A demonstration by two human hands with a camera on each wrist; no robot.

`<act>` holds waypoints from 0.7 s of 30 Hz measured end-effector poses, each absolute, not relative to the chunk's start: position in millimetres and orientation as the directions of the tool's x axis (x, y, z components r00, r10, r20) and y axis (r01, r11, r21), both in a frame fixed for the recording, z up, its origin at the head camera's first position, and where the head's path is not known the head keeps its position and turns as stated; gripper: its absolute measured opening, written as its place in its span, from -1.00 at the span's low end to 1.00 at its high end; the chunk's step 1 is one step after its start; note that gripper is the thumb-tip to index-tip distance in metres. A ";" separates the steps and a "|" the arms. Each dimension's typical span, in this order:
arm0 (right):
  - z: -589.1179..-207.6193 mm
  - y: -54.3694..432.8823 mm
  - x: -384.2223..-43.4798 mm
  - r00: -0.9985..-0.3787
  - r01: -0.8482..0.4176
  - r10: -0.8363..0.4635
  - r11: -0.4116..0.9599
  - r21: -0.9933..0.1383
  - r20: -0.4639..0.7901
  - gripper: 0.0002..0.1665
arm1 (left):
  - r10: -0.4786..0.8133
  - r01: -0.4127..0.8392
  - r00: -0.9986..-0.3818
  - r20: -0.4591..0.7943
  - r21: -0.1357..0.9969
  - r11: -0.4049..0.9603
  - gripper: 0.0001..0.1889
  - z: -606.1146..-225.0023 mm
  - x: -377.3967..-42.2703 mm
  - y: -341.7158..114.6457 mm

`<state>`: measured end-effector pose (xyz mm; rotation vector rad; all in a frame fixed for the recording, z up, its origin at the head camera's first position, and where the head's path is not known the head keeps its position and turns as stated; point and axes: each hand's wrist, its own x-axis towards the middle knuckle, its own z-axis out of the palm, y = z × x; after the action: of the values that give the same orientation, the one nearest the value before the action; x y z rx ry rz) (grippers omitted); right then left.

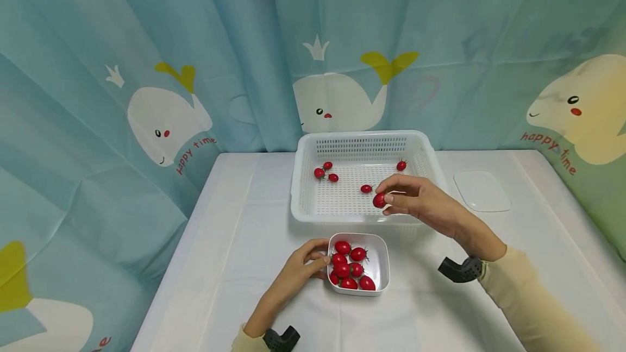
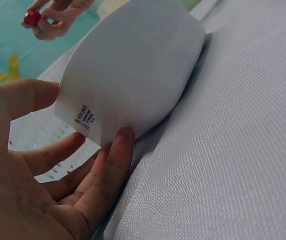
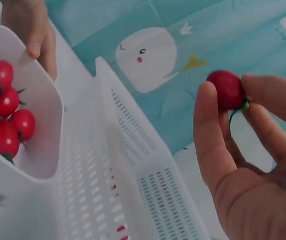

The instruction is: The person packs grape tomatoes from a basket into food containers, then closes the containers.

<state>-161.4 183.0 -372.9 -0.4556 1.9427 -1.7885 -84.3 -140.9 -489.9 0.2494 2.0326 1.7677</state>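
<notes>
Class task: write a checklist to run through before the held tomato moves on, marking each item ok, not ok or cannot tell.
1. Held tomato pinched by the right hand's fingers: ok.
2. Left hand touching the white container: ok.
3. Space in the white container: ok, some bare floor shows.
4. Held tomato above the white container: not ok, the head view shows it over the basket.
5. Grip firm enough: cannot tell.

A blue curtain [image 1: 254,26] hangs in folds along the far side and the left, printed with yellow-tailed whales [image 1: 342,105], small white crowns [image 1: 317,50] and red "happy time" lettering [image 1: 542,139]. A white tablecloth [image 1: 244,221] spreads before it, with a flat, round-cornered white lid [image 1: 482,191] lying far right.
</notes>
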 end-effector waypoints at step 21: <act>-394.8 168.9 -135.0 -0.710 -0.125 -0.695 -0.035 -0.991 0.114 -0.74 | 0.408 -0.147 -0.889 -0.207 0.974 0.172 -0.48 -488.6 -84.8 -140.6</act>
<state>-135.0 168.9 -394.8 -0.8607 1.8235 -1.7939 -84.8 -140.6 -488.6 0.2457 2.0316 1.7650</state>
